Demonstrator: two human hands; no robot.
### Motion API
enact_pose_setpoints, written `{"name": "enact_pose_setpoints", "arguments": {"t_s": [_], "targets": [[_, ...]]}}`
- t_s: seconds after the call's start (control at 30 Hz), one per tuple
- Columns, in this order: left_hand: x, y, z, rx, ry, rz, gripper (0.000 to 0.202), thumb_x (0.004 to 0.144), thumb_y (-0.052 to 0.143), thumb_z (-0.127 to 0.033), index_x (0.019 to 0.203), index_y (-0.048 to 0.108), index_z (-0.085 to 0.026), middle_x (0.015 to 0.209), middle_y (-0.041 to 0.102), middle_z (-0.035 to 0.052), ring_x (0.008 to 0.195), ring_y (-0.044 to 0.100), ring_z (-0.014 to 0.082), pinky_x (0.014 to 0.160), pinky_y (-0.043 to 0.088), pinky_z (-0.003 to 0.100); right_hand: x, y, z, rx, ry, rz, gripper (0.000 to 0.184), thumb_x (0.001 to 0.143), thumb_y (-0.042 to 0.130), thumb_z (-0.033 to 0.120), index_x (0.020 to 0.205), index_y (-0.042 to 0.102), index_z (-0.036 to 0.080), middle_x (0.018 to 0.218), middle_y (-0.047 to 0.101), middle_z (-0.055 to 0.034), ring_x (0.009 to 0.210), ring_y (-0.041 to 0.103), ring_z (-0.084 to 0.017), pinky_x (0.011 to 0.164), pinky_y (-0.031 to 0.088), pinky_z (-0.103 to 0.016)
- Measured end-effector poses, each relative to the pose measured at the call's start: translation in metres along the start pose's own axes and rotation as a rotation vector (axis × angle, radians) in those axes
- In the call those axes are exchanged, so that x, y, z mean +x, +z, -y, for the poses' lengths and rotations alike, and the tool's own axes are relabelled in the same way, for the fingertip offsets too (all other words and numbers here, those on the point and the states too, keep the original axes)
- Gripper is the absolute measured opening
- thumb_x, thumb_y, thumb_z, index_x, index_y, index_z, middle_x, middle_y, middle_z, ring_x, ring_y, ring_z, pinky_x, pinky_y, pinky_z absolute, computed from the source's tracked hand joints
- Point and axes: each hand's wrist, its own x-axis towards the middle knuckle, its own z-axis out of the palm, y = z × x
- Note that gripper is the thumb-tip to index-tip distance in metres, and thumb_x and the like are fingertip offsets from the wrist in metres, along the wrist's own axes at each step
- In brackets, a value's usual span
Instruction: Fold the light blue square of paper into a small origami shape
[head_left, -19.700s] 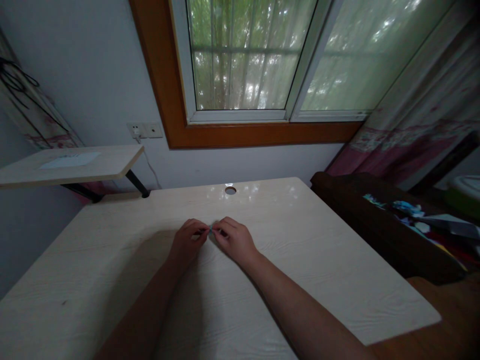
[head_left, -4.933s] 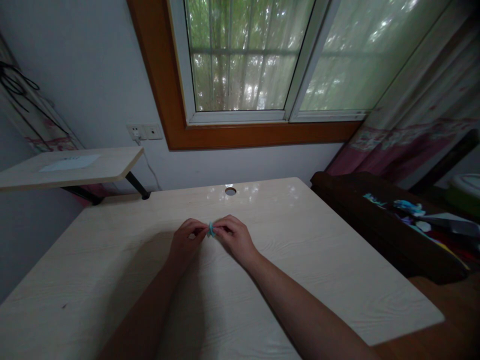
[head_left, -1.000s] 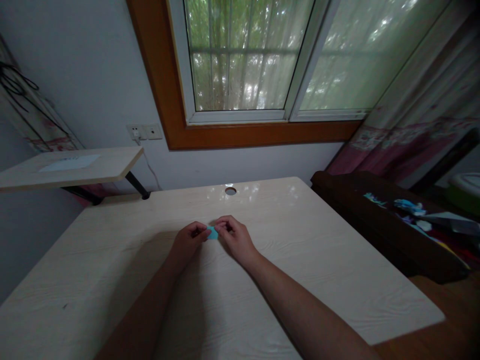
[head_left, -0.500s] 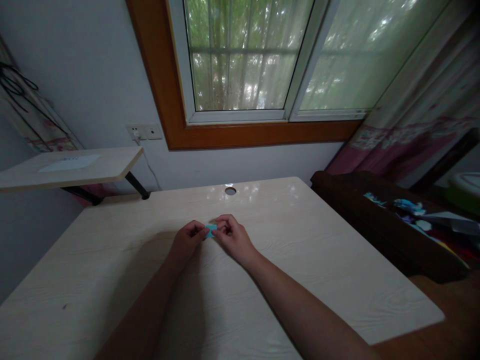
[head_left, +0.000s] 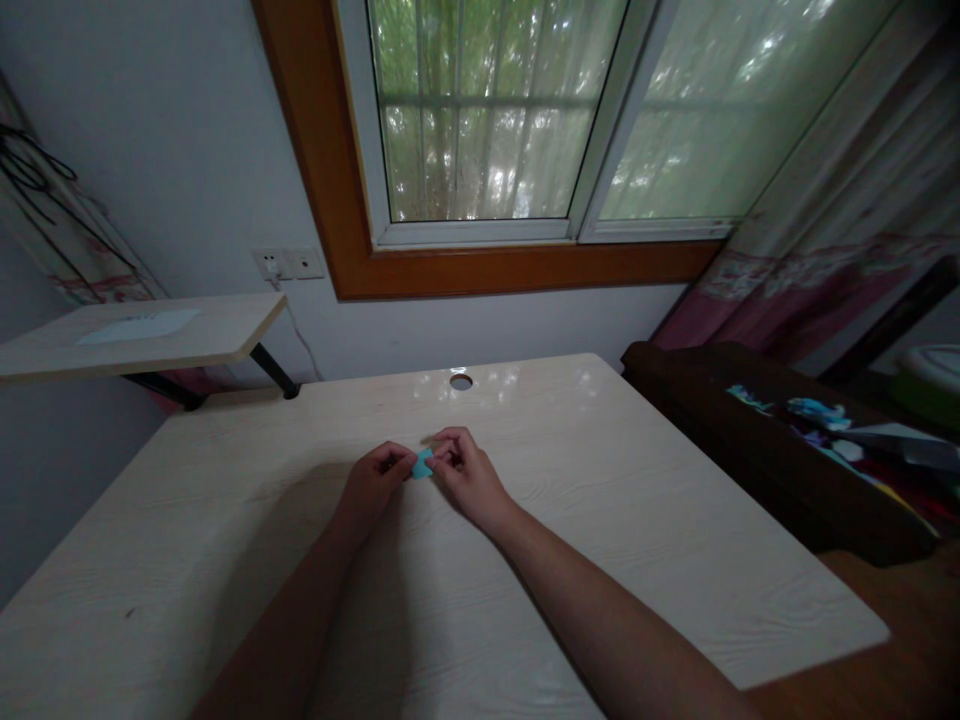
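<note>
Clock centred on the turquoise piece, 12 = away from the wearer. Bare forearms come in from 7 and 5 over the pale wood-grain desk [head_left: 637, 580]. Small dark mark [head_left: 130, 612] on the desktop at 8, well left of the left forearm. Wood floor [head_left: 840, 640] past the desk corner at 4.

Left hand [head_left: 375, 475] at 9: thumb and forefinger clamped on the left edge of the turquoise piece [head_left: 422, 465]. Right hand [head_left: 469, 472] at 3: thumb touching the right edge, one finger stretched out above the piece, apart from it. Can't tell if another finger backs that thumb. Piece is small, looks flat, sits between the hands near desk centre. Material unclear; can't tell if it touches the desktop.

Further out: round hole [head_left: 461, 382] at 1, near the far desk edge. Raised shelf [head_left: 232, 328] on black legs at 10, white sheet [head_left: 142, 326] flat on top, markings too small to read. Dark brown furniture [head_left: 690, 390] at 3, coloured items [head_left: 817, 412] on it.

Wall: socket plates [head_left: 289, 264] at 11, plug in the left one. Orange-brown frame [head_left: 525, 272] around the sliding window [head_left: 487, 150] at 12. Floral curtain [head_left: 840, 200] at 2.
</note>
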Motion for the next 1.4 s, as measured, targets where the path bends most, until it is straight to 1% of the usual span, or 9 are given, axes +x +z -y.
{"name": "enact_pose_setpoints", "arguments": {"t_s": [0.23, 0.43, 0.6, 0.77, 0.87, 0.97, 1.13, 1.27, 1.4], "targets": [[0.0001, -0.0006, 0.0012, 0.020, -0.001, 0.018, 0.025, 0.079, 0.062, -0.041, 0.075, 0.067, -0.018, 0.068, 0.064, 0.0007, 0.068, 0.058, 0.0165, 0.066, 0.046, 0.026, 0.0003, -0.0020, 0.0043, 0.007, 0.006, -0.031, 0.027, 0.088, 0.058, 0.027, 0.112, 0.047, 0.022, 0.081, 0.063, -0.0001, 0.074, 0.060, -0.016, 0.068, 0.047, -0.028], [-0.0012, 0.0021, -0.0002, 0.018, 0.007, 0.045, 0.023, 0.078, 0.063, -0.040, 0.074, 0.069, -0.018, 0.070, 0.067, 0.0014, 0.069, 0.060, 0.0170, 0.067, 0.046, 0.026, 0.0006, -0.0010, 0.0014, 0.048, 0.015, -0.041, 0.034, 0.083, 0.064, 0.026, 0.113, 0.048, 0.023, 0.085, 0.065, -0.0011, 0.074, 0.061, -0.015, 0.068, 0.048, -0.028], [-0.0026, 0.0031, 0.0000, 0.069, 0.049, 0.060, 0.022, 0.079, 0.064, -0.038, 0.074, 0.070, -0.018, 0.070, 0.068, 0.0017, 0.069, 0.060, 0.0169, 0.066, 0.045, 0.025, 0.0007, -0.0005, 0.0043, 0.068, 0.003, -0.036, 0.032, 0.083, 0.064, 0.023, 0.112, 0.050, 0.023, 0.083, 0.066, 0.0001, 0.072, 0.061, -0.014, 0.067, 0.047, -0.027], [-0.0026, 0.0033, -0.0003, 0.083, 0.055, 0.054, 0.022, 0.080, 0.063, -0.038, 0.074, 0.069, -0.017, 0.070, 0.067, 0.0017, 0.069, 0.059, 0.0164, 0.065, 0.044, 0.024, 0.0005, -0.0002, 0.0091, 0.086, 0.019, -0.048, 0.030, 0.082, 0.064, 0.023, 0.109, 0.051, 0.023, 0.083, 0.067, -0.0001, 0.074, 0.062, -0.015, 0.069, 0.048, -0.028], [-0.0018, 0.0035, 0.0020, 0.079, 0.071, 0.069, 0.023, 0.082, 0.062, -0.040, 0.078, 0.069, -0.018, 0.073, 0.067, 0.0017, 0.071, 0.059, 0.0167, 0.067, 0.044, 0.025, 0.0015, -0.0004, 0.0099, 0.127, 0.048, -0.079, 0.029, 0.081, 0.065, 0.024, 0.106, 0.052, 0.022, 0.081, 0.066, -0.0001, 0.073, 0.063, -0.016, 0.069, 0.048, -0.029], [-0.0014, 0.0037, 0.0042, 0.099, 0.079, 0.087, 0.023, 0.081, 0.063, -0.040, 0.081, 0.070, -0.018, 0.073, 0.065, 0.0007, 0.069, 0.057, 0.0158, 0.065, 0.043, 0.024, 0.0032, -0.0008, 0.0077, 0.189, 0.071, -0.135, 0.029, 0.079, 0.068, 0.026, 0.104, 0.053, 0.022, 0.080, 0.066, -0.0002, 0.072, 0.062, -0.015, 0.069, 0.049, -0.029], [-0.0015, 0.0042, 0.0030, 0.141, 0.117, 0.118, 0.023, 0.082, 0.062, -0.038, 0.077, 0.068, -0.017, 0.071, 0.062, 0.0001, 0.067, 0.054, 0.0139, 0.063, 0.040, 0.023, 0.0039, -0.0010, 0.0038, 0.253, 0.083, -0.152, 0.031, 0.077, 0.071, 0.027, 0.103, 0.054, 0.023, 0.078, 0.067, 0.0004, 0.072, 0.062, -0.016, 0.071, 0.048, -0.029], [-0.0013, 0.0040, 0.0034, 0.121, 0.143, 0.081, 0.021, 0.083, 0.061, -0.036, 0.077, 0.067, -0.017, 0.071, 0.060, 0.0000, 0.066, 0.053, 0.0128, 0.062, 0.042, 0.023, 0.0024, -0.0014, 0.0034, 0.229, 0.068, -0.143, 0.028, 0.079, 0.070, 0.029, 0.103, 0.057, 0.023, 0.080, 0.067, 0.0000, 0.073, 0.061, -0.015, 0.072, 0.047, -0.028], [-0.0012, 0.0039, 0.0056, 0.036, 0.152, 0.042, 0.020, 0.084, 0.060, -0.036, 0.081, 0.067, -0.017, 0.079, 0.061, 0.0010, 0.068, 0.058, 0.0129, 0.063, 0.049, 0.024, 0.0023, -0.0016, 0.0027, 0.176, 0.051, -0.136, 0.023, 0.080, 0.069, 0.025, 0.101, 0.059, 0.022, 0.082, 0.067, -0.0007, 0.075, 0.061, -0.015, 0.071, 0.046, -0.027]]}}
